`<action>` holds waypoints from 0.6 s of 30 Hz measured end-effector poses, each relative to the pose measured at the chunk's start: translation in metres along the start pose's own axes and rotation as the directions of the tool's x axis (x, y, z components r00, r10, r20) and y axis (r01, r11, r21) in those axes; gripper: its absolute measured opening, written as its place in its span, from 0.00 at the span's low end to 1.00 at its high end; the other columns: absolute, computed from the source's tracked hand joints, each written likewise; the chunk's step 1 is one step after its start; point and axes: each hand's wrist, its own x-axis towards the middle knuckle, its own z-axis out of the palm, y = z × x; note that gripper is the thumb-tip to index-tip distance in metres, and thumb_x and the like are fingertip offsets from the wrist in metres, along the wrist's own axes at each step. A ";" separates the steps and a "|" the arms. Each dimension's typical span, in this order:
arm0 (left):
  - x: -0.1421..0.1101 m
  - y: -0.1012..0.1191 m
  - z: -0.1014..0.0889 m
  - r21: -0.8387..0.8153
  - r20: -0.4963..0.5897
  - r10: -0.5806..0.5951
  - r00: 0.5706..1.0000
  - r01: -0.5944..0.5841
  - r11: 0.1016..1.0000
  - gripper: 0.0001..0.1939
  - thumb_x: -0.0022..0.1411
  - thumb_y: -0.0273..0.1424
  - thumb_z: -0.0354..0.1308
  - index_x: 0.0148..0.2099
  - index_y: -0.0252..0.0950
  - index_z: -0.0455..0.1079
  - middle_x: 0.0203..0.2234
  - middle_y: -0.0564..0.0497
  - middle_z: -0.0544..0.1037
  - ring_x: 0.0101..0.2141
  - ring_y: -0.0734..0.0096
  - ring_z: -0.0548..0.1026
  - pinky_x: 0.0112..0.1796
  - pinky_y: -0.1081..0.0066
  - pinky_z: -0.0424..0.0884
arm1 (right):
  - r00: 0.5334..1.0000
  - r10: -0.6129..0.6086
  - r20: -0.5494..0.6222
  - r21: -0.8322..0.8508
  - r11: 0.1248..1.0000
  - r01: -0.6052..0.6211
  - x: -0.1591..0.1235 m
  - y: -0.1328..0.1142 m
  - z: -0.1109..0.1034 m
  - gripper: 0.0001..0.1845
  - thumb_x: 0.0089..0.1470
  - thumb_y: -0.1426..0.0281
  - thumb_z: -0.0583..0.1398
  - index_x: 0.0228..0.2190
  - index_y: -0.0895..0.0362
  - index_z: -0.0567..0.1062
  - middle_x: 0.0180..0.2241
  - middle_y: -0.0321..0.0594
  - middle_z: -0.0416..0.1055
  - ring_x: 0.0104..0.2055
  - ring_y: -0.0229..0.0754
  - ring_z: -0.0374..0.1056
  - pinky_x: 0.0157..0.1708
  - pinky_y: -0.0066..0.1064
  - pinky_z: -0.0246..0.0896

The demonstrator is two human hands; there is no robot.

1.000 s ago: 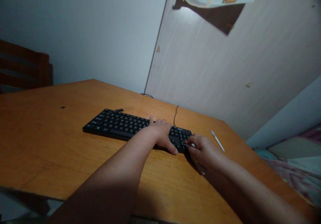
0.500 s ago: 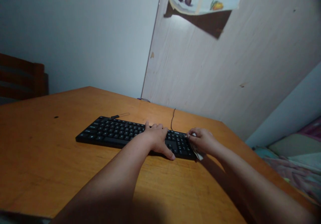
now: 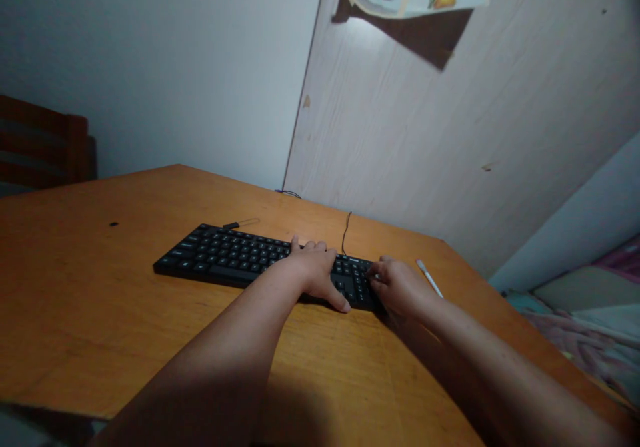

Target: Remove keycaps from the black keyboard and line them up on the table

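A black keyboard (image 3: 240,253) lies on the wooden table, its long side across my view. My left hand (image 3: 317,272) reaches over it right of the middle, fingers at the far edge and thumb at the near edge, gripping it. At the keyboard's right end my right hand (image 3: 397,283) is closed, fingertips pinched by the number keys. Only a pale bit shows there; the whitish cloth seen in this hand a moment earlier is mostly hidden. Beyond the right wrist a slim white pen-like stick (image 3: 429,278) with a reddish end lies on the table.
Behind the keyboard are a small black piece with a thin loop (image 3: 231,225) and a dark cable (image 3: 346,230). A small black bit (image 3: 114,224) lies on the table (image 3: 100,313) at left. A wooden chair (image 3: 75,147) stands far left; bedding (image 3: 575,330) is at right.
My right hand has turned and shifted slightly left over the keys, and the cloth's hanging end is out of sight. The white stick now shows behind it. My left hand keeps its place.
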 end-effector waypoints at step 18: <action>0.002 -0.002 0.002 -0.003 -0.008 -0.002 1.000 0.002 1.000 0.55 0.30 0.65 0.58 0.58 0.41 0.61 0.57 0.38 0.63 0.59 0.40 0.54 0.58 0.39 0.33 | 0.999 -0.049 -0.001 0.181 0.982 0.049 -0.056 -0.001 0.007 0.09 0.50 0.75 0.55 0.31 0.56 0.75 0.32 0.41 0.70 0.34 0.41 0.67 0.35 0.30 0.59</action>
